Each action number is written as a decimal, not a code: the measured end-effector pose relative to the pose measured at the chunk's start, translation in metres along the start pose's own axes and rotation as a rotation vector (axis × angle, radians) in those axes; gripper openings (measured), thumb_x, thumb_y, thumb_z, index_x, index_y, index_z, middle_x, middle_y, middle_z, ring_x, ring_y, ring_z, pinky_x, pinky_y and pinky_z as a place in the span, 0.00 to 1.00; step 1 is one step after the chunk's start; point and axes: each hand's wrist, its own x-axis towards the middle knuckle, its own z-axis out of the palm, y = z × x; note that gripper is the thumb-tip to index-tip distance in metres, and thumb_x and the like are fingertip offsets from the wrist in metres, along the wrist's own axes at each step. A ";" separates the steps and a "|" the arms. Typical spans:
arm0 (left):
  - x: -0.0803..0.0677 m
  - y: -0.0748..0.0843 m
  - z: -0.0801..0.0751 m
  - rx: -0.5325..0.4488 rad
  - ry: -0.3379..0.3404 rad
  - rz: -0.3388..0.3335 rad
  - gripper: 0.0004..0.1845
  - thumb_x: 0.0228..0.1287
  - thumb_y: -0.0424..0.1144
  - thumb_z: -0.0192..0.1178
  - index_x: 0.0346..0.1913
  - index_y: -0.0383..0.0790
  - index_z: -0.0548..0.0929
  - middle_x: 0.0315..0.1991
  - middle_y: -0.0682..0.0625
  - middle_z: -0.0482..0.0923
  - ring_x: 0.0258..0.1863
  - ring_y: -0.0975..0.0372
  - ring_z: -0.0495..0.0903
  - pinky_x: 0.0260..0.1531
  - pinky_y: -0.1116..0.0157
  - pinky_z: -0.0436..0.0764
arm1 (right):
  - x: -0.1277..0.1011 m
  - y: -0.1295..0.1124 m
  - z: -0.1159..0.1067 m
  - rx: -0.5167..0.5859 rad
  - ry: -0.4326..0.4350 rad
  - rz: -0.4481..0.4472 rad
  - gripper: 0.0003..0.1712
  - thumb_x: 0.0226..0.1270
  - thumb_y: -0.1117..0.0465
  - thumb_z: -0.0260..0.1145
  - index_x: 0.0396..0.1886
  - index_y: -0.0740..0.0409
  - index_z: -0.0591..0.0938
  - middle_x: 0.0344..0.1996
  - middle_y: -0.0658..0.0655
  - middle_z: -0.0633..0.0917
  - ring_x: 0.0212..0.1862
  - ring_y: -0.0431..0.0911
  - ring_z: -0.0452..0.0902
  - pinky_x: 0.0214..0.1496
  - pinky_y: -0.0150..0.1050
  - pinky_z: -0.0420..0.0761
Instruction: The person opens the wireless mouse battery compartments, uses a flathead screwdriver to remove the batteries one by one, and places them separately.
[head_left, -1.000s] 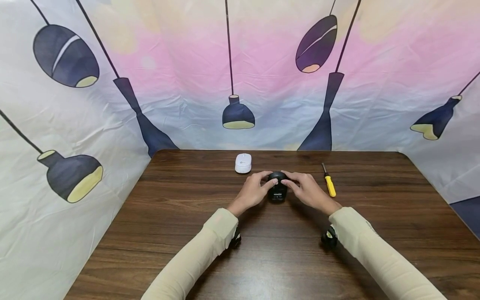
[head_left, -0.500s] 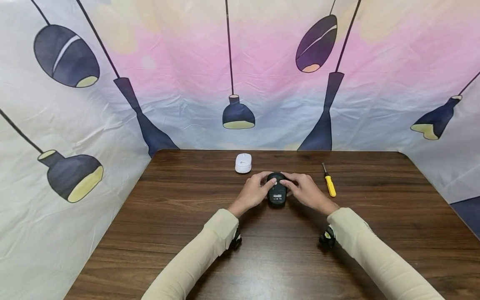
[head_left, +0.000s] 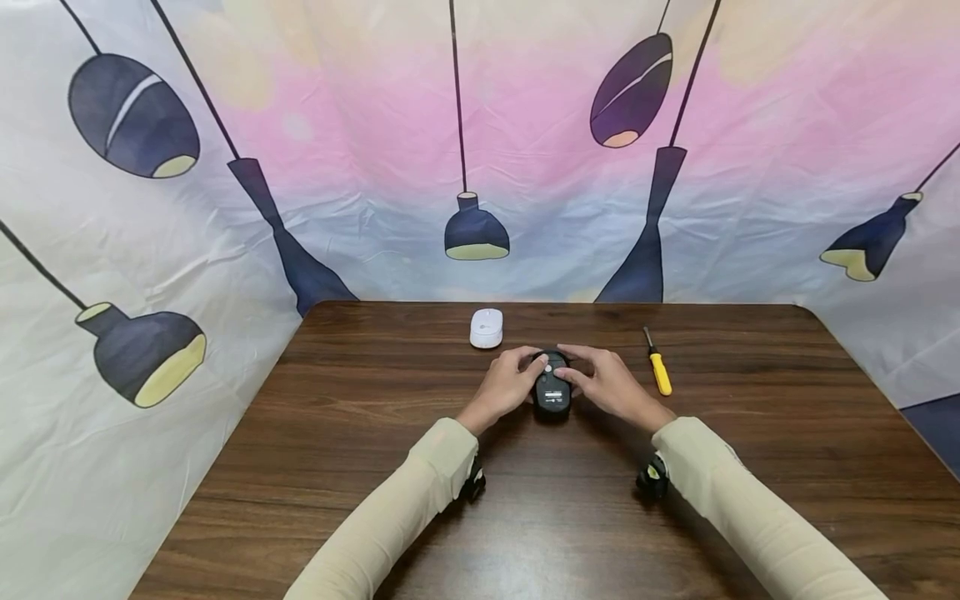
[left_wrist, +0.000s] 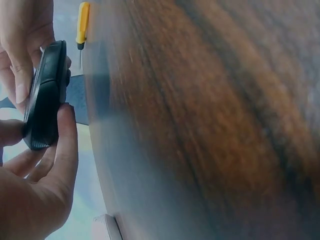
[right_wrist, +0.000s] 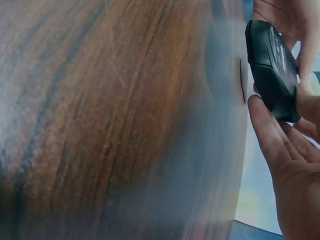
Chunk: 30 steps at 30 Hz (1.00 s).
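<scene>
In both wrist views the wooden surface [left_wrist: 210, 125] is smeared with blur. The label print on the black mouse [head_left: 552, 390] is too small to read, fingers covering its sides.

Black computer mouse [head_left: 552, 387], small and oval, turned underside up with a label showing; held off the table at centre, long axis running near to far.

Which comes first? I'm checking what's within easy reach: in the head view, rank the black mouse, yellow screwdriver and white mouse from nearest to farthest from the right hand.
1. black mouse: held at the right hand's fingertips.
2. yellow screwdriver: just to its right.
3. white mouse: back left, past the black mouse.
</scene>
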 end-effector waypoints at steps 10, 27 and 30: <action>0.000 -0.001 -0.001 -0.029 -0.021 -0.045 0.21 0.80 0.48 0.53 0.64 0.39 0.79 0.51 0.44 0.83 0.33 0.60 0.84 0.33 0.58 0.89 | 0.001 -0.002 0.000 0.104 -0.058 0.060 0.29 0.71 0.61 0.69 0.69 0.65 0.75 0.60 0.69 0.80 0.30 0.44 0.87 0.35 0.43 0.90; -0.002 0.000 0.000 0.008 0.026 -0.056 0.19 0.78 0.50 0.55 0.62 0.44 0.82 0.52 0.46 0.84 0.27 0.60 0.84 0.29 0.57 0.88 | 0.005 -0.004 0.004 0.153 -0.062 0.095 0.26 0.70 0.66 0.69 0.65 0.72 0.77 0.55 0.72 0.82 0.28 0.48 0.87 0.33 0.43 0.91; -0.002 -0.001 0.000 0.002 0.014 -0.063 0.20 0.78 0.51 0.55 0.63 0.45 0.82 0.54 0.46 0.83 0.29 0.60 0.84 0.29 0.58 0.88 | 0.006 -0.004 0.004 0.152 -0.062 0.108 0.26 0.70 0.66 0.69 0.65 0.72 0.77 0.54 0.72 0.82 0.29 0.48 0.87 0.33 0.43 0.91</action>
